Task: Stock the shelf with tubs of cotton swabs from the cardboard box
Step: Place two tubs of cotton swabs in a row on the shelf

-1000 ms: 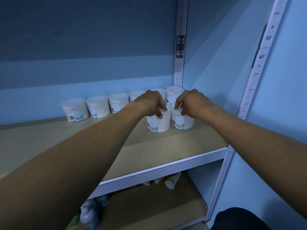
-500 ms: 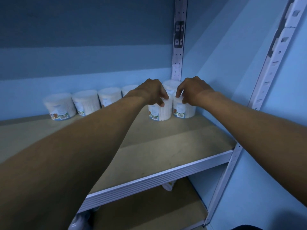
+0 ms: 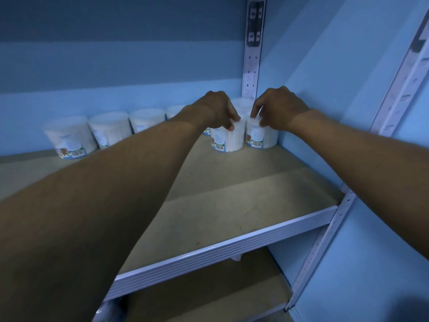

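Two clear tubs of white cotton swabs stand side by side at the far right of the wooden shelf [image 3: 243, 196]. My left hand [image 3: 214, 110] grips the top of the left tub [image 3: 228, 141] with curled fingers. My right hand [image 3: 278, 109] grips the top of the right tub [image 3: 263, 137], which stands next to the side wall. Behind them a row of several tubs [image 3: 109, 131] lines the back wall; my hands and left arm hide part of that row. The cardboard box is out of view.
A perforated metal upright [image 3: 251, 54] runs up the back corner and another upright [image 3: 399, 73] stands at the front right. The shelf's white front rail [image 3: 222, 247] crosses the middle. A lower shelf [image 3: 209, 289] lies below, with pale items at its left edge.
Both hands, each on a tub, have pushed further back toward the right corner. My view has tilted up and closed in, so the lower shelf shows less.
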